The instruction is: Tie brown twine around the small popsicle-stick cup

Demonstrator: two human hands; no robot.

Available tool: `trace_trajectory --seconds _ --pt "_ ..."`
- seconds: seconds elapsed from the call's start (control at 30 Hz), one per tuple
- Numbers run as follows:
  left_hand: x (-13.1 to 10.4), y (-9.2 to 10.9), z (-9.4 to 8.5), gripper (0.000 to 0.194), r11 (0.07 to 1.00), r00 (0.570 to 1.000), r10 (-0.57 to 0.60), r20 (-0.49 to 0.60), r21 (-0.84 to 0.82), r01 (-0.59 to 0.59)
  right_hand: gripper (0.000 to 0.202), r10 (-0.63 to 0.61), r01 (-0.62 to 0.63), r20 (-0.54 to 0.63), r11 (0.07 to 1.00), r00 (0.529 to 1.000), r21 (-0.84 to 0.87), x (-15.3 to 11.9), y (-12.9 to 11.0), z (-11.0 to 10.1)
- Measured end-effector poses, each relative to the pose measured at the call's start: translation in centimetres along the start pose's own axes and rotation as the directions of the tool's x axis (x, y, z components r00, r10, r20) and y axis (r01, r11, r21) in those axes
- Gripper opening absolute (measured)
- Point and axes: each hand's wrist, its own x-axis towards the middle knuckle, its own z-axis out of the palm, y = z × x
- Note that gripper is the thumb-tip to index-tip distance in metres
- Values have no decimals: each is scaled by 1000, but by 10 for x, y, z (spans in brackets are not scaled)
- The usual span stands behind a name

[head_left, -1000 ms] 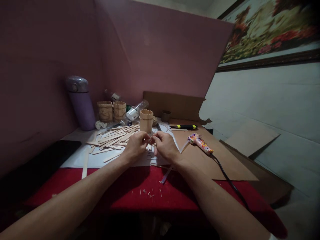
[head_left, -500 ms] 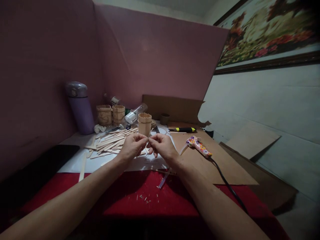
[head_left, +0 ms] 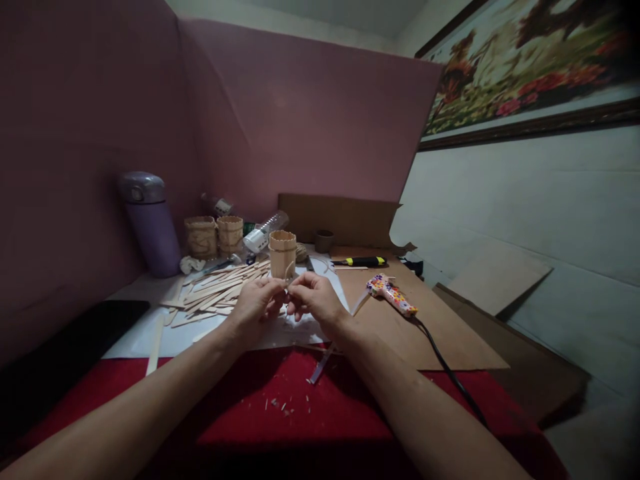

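Observation:
A thin piece of twine (head_left: 289, 269) rises in a small loop between my fingertips, just in front of a round cup of wooden sticks (head_left: 283, 252). My left hand (head_left: 257, 303) pinches the twine from the left. From the right, my right hand (head_left: 317, 300) pinches it too, its fingertips nearly touching the left ones. The cup stands upright with a cord around its upper part; my hands hide its base. Left of it lies a loose pile of flat wooden sticks (head_left: 215, 293) on white paper.
A flowered glue gun (head_left: 393, 297) with a black cable and a yellow-black cutter (head_left: 367, 261) lie on cardboard at right. Behind the sticks are two more stick cups (head_left: 201, 239), a plastic bottle (head_left: 265, 233) and a purple flask (head_left: 153, 230). Scraps lie on the red cloth (head_left: 250, 413).
The view has shifted slightly, so everything sits a little further left and lower. The twine loop now shows above my fingertips, which remain pinched close together.

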Motion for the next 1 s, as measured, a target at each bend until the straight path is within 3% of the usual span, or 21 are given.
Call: trace_trajectory --seconds 0.2,0.37,0.7,1.0 --pt "-1 -1 3 22 997 999 -31 -40 -78 28 5 -4 5 -17 1000 1000 8 -1 -1 1" --pt "-2 2 2 19 1000 999 -7 -49 25 8 5 -17 17 -40 1000 999 9 -1 -1 1" --pt "-1 4 -1 32 966 982 187 -42 188 -176 13 -54 54 -47 999 997 1 0 0 -1" --pt "1 6 -4 33 980 994 112 4 167 -111 9 -129 128 -78 992 989 -21 -2 -3 1"
